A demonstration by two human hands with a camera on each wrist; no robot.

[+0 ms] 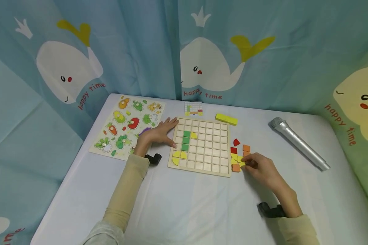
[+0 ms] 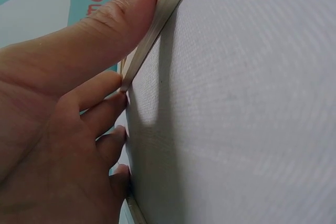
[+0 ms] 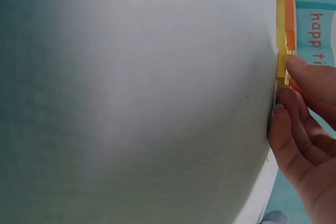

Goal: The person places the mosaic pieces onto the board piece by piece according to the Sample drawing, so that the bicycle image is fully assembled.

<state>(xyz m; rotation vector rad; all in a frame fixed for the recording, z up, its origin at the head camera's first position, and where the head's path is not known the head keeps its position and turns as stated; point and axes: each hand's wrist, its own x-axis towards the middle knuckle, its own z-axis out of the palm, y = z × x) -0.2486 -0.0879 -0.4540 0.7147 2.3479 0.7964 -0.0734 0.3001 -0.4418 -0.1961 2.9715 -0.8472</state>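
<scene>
A wooden grid board (image 1: 206, 158) lies on the table, with green squares (image 1: 185, 141) and several yellow pieces (image 1: 179, 154) set in its left part. My left hand (image 1: 160, 132) rests along the board's left edge, thumb on the rim and fingers spread; the left wrist view shows the thumb (image 2: 113, 22) over the board's side. To the right of the board, my right hand (image 1: 262, 168) pinches a yellow piece (image 3: 281, 66) at a small pile. Yellow, orange and red pieces make up that pile, including an orange square (image 1: 235, 167) and a red quarter-circle (image 1: 236, 142).
A vegetable puzzle board (image 1: 110, 117) lies at the left, partly under my left forearm. Behind the grid board are a pattern card (image 1: 194, 109) and a yellow block (image 1: 226, 119). A silver microphone (image 1: 300, 143) lies at the right. Printed curtains (image 1: 147, 51) hang behind the table.
</scene>
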